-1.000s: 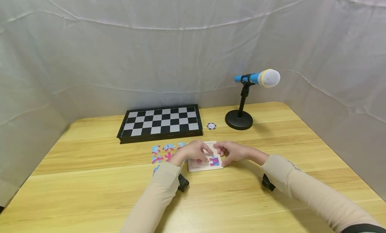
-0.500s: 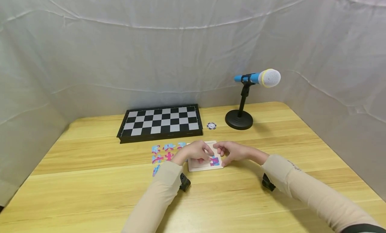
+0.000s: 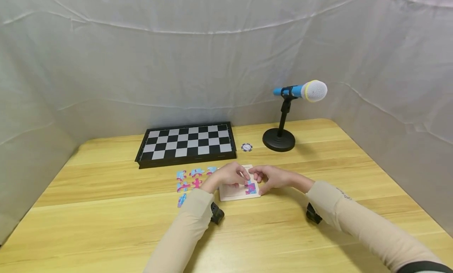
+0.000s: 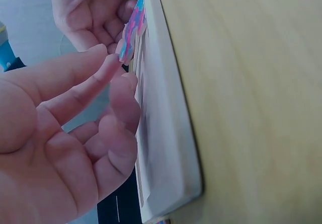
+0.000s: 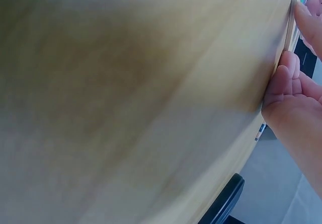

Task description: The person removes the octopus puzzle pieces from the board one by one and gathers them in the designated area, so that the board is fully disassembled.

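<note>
A pale puzzle tray (image 3: 240, 198) lies flat on the table, with a pink, purple and blue jigsaw piece (image 3: 251, 189) in its lower right part. My left hand (image 3: 230, 174) reaches over the tray; in the left wrist view its thumb and finger meet at the near edge of colourful jigsaw pieces (image 4: 133, 30), seemingly pinching one. How many pieces are there is hard to tell edge-on. My right hand (image 3: 274, 177) grips the tray's right side, thumb at the near corner and fingers at the far one. Part of the tray is hidden under my left hand.
Several loose jigsaw pieces (image 3: 183, 186) lie left of the tray, some partly behind my left hand. Behind stand a black-and-white checkered board (image 3: 187, 142), a poker chip (image 3: 246, 147) and a blue microphone (image 3: 297, 91) on a black stand (image 3: 278, 140).
My left hand has shifted slightly right and away, its fingers drawing closer together over the piece in the tray. My right hand keeps its place on the tray edge.
</note>
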`<state>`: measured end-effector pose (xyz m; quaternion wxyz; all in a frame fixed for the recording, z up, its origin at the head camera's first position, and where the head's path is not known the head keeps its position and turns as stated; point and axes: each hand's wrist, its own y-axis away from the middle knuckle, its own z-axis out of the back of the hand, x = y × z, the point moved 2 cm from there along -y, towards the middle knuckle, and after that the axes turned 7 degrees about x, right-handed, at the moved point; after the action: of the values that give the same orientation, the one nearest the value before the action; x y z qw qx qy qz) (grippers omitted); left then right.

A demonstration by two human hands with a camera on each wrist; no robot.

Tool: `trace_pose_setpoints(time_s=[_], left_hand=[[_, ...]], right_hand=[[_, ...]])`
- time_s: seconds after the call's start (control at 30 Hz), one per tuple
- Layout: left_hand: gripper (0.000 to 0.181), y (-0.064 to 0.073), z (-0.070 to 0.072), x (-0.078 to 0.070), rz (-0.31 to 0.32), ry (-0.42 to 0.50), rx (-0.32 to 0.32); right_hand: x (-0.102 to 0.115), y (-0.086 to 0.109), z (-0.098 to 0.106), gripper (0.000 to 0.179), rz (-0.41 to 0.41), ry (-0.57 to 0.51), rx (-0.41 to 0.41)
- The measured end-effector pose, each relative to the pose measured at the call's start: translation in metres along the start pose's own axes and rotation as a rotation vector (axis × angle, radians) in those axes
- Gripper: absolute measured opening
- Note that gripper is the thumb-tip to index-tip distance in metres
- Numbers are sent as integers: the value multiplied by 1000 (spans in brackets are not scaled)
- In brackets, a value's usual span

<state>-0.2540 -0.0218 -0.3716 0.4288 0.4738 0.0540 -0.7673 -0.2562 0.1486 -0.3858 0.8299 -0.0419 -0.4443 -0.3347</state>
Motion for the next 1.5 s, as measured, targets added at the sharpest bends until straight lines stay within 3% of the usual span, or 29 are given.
trace_pose_setpoints(time_s=[0.2,0.53,1.17,1.5], left_hand=[[9,1,0,0,-29,62,-4],[8,2,-3,-2,-17,164,-8],[6,5,-2,1,-10,170,-54],[6,15,6,9,-10,168,-74]], right_hand=[[1,0,0,69,0,-5,4],[4,0,-1,67,-2,-26,10],[4,1,-2,68,10,-41,18],[4,1,0,67,2,-39,10]])
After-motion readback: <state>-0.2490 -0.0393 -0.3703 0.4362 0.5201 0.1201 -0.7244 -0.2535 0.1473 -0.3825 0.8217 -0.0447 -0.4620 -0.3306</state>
